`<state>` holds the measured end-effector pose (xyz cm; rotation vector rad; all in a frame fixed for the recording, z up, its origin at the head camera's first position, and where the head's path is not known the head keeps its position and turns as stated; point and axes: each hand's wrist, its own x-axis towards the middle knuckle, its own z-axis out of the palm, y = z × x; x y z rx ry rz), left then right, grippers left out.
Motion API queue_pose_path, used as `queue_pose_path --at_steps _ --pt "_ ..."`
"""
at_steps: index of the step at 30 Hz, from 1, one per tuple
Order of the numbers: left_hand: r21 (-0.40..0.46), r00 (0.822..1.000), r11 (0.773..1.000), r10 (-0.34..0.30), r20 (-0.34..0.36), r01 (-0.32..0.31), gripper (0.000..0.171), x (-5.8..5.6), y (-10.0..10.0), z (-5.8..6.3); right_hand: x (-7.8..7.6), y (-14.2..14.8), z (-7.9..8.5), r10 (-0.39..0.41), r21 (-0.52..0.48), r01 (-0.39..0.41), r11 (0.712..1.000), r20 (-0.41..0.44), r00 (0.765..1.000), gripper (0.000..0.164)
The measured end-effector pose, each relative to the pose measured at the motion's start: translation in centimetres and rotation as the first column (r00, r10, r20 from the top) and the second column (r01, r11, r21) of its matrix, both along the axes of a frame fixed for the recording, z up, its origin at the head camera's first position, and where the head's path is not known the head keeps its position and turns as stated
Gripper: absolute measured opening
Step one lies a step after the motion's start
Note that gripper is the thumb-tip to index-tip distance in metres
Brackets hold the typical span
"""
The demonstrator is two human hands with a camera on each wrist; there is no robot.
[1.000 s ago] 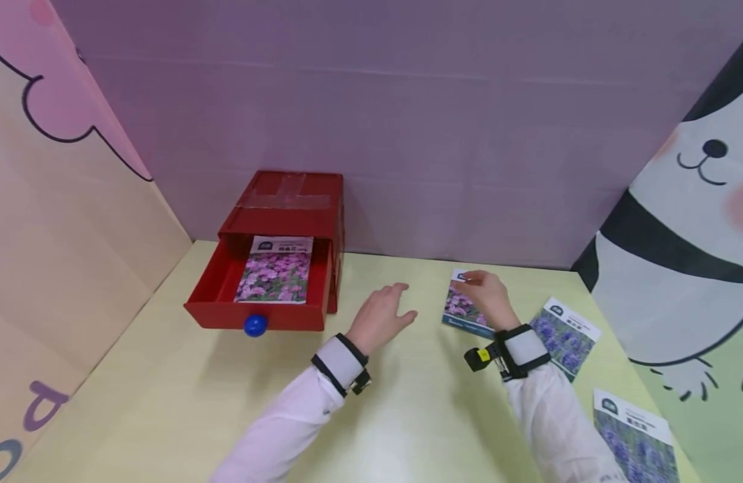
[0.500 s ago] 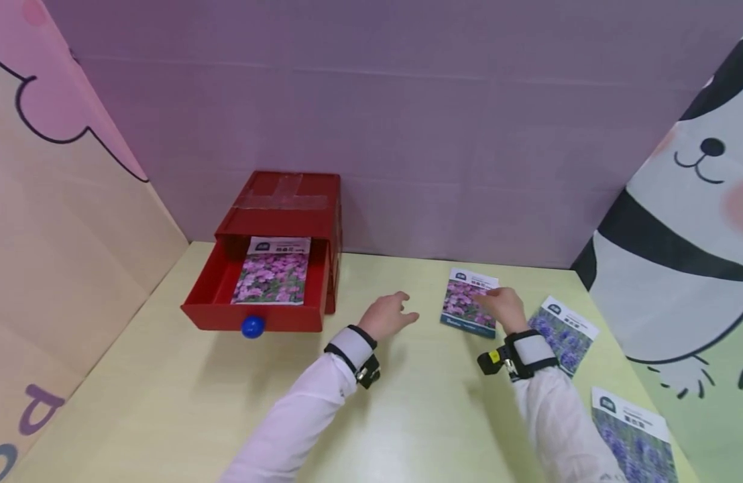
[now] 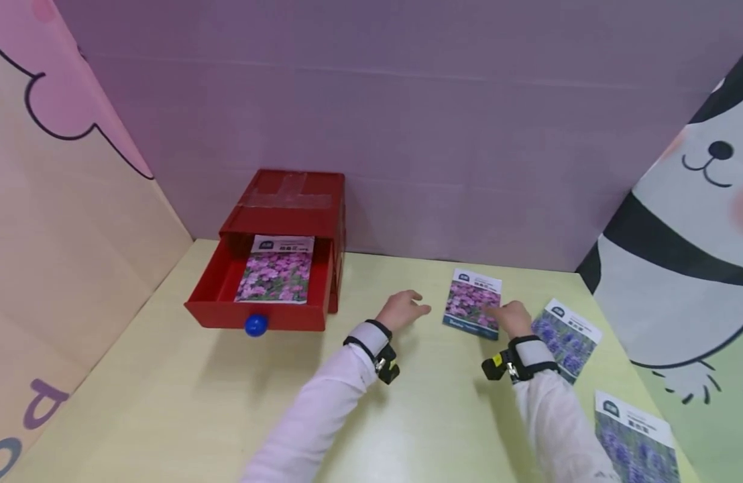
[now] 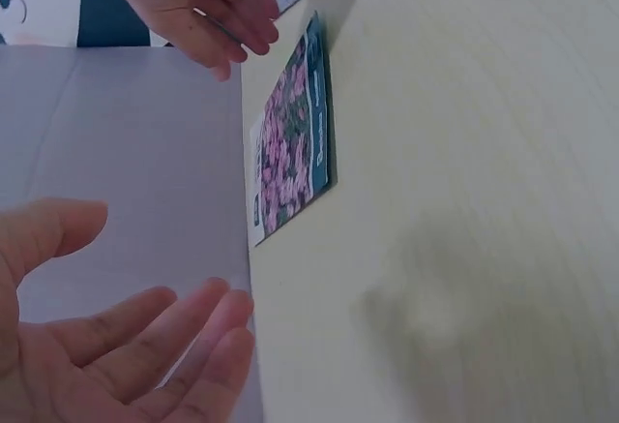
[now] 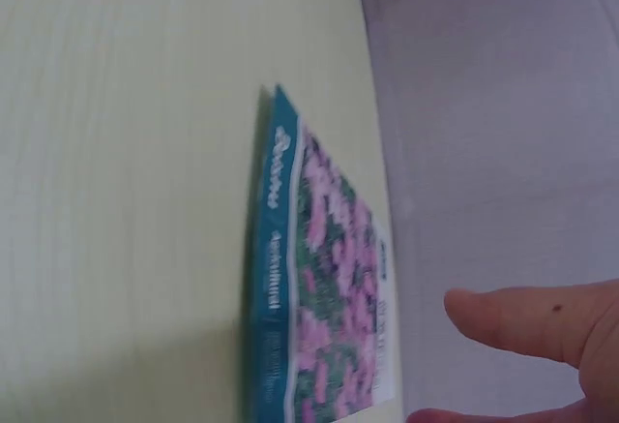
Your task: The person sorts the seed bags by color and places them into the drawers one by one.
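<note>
A seed packet with pink flowers (image 3: pixel 468 298) lies on the pale yellow table, its blue-green bottom strip facing me. My right hand (image 3: pixel 513 319) hovers at the packet's right side, fingertips overlapping its edge in the head view. In the right wrist view, thumb and fingers (image 5: pixel 522 318) are apart, with nothing held. To the left of the packet is my left hand (image 3: pixel 403 311), fingers relaxed and spread from the thumb in the left wrist view. A second pink-flower packet (image 3: pixel 277 272) lies inside the pulled-out red drawer (image 3: pixel 202 295), which has a blue knob (image 3: pixel 256 326).
The drawer belongs to a red box (image 3: pixel 290 201) with clear tape on top, near the purple back wall (image 3: pixel 444 147). Two packets with purple flowers, one behind (image 3: pixel 567 339) and one nearer (image 3: pixel 637 436), lie along the table's right side by a panda-printed panel (image 3: pixel 697 268).
My right hand has shifted from above the pink-flower packet to its right edge, uncovering more of it. The left hand has moved rightward, closer to the packet.
</note>
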<state>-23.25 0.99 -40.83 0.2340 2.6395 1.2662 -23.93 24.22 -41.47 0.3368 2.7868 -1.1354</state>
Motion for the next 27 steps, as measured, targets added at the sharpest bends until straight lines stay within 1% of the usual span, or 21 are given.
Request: queue_pose_path --at_steps 2,5,6,7,8,9,10,11,13,14,15,16,17,18,20,22,23,24,25,26,27 --pt "0.021 0.999 0.999 0.038 -0.028 -0.037 0.045 -2.2 0.9 -3.4 0.1 0.1 -0.4 -0.008 0.0 0.008 1.0 -0.003 1.0 0.041" --pt "0.089 0.991 0.991 0.108 -0.075 -0.101 0.046 -6.2 2.6 -9.8 0.3 0.2 -0.8 -0.014 -0.008 0.014 1.0 -0.005 1.0 0.04" --pt "0.138 0.99 0.983 0.129 -0.061 -0.119 0.045 -7.6 3.2 -11.8 0.4 0.2 -0.9 -0.013 -0.011 0.013 1.0 -0.005 1.0 0.04" --pt "0.18 0.989 0.974 0.143 -0.025 -0.136 0.044 -8.8 3.7 -13.6 0.5 0.3 -1.0 -0.011 -0.011 0.011 1.0 -0.002 1.0 0.039" --pt "0.206 0.987 0.966 0.159 -0.008 -0.154 0.044 -9.3 4.1 -14.5 0.5 0.3 -1.1 -0.009 -0.018 0.009 1.0 0.005 1.0 0.04" --pt "0.225 0.985 0.96 0.172 0.001 -0.168 0.045 -9.6 4.5 -15.1 0.5 0.3 -1.2 -0.006 -0.024 0.006 1.0 0.008 1.0 0.04" --pt "0.234 0.983 0.956 0.182 0.003 -0.178 0.046 -9.6 4.9 -15.2 0.5 0.3 -1.2 -0.007 -0.029 0.007 1.0 0.008 1.0 0.039" --pt "0.255 0.983 0.949 0.177 0.05 -0.184 0.045 -9.2 5.0 -14.6 0.5 0.3 -1.3 -0.008 -0.031 0.008 0.999 0.004 1.0 0.038" --pt "0.271 0.979 0.943 0.166 0.121 -0.194 0.045 -8.5 5.3 -13.4 0.4 0.3 -1.5 -0.017 -0.032 0.017 0.999 -0.002 1.0 0.037" --pt "0.286 0.981 0.939 0.166 0.1 -0.188 0.047 -8.2 5.4 -13.4 0.3 0.3 -1.7 -0.022 -0.033 0.022 0.999 -0.008 1.0 0.037" --pt "0.289 0.981 0.939 0.165 0.105 -0.189 0.051 -8.1 5.6 -13.5 0.2 0.3 -1.8 -0.024 -0.04 0.024 0.999 -0.011 1.0 0.037" --pt "0.287 0.979 0.938 0.165 0.117 -0.193 0.053 -8.3 6.0 -13.9 0.2 0.3 -1.8 -0.027 -0.046 0.027 0.999 -0.012 1.0 0.037" --pt "0.278 0.974 0.939 0.166 0.152 -0.203 0.053 -8.7 6.4 -14.5 0.1 0.4 -1.9 -0.023 -0.052 0.022 0.998 -0.01 1.0 0.038" --pt "0.261 0.972 0.942 0.176 0.154 -0.212 0.054 -9.5 7.1 -15.8 0.0 0.5 -2.0 -0.024 -0.06 0.023 0.998 -0.004 1.0 0.04" --pt "0.231 0.973 0.948 0.191 0.132 -0.218 0.058 -11.2 8.3 -18.8 0.0 0.5 -2.1 -0.026 -0.084 0.026 0.996 0.002 1.0 0.042" --pt "0.216 0.961 0.948 0.193 0.2 -0.235 0.06 -12.8 9.3 -20.9 0.1 0.5 -2.1 -0.03 -0.099 0.03 0.995 0.007 1.0 0.043" --pt "0.232 0.956 0.944 0.182 0.229 -0.236 0.06 -13.2 9.7 -21.6 0.1 0.5 -2.1 -0.031 -0.104 0.032 0.994 0.008 0.999 0.043" --pt "0.257 0.955 0.938 0.171 0.243 -0.234 0.062 -13.3 9.9 -21.9 0.2 0.4 -2.0 -0.036 -0.114 0.036 0.993 0.01 0.999 0.043" --pt "0.271 0.949 0.933 0.162 0.271 -0.237 0.061 -13.3 10.0 -21.8 0.3 0.4 -1.9 -0.034 -0.123 0.035 0.992 0.012 0.999 0.044" --pt "0.282 0.947 0.931 0.15 0.285 -0.232 0.062 -12.9 10.0 -21.4 0.3 0.3 -1.8 -0.033 -0.128 0.034 0.991 0.015 0.999 0.045" --pt "0.296 0.942 0.926 0.144 0.303 -0.236 0.062 -12.5 10.0 -20.7 0.4 0.2 -1.8 -0.029 -0.134 0.031 0.99 0.016 0.999 0.045"
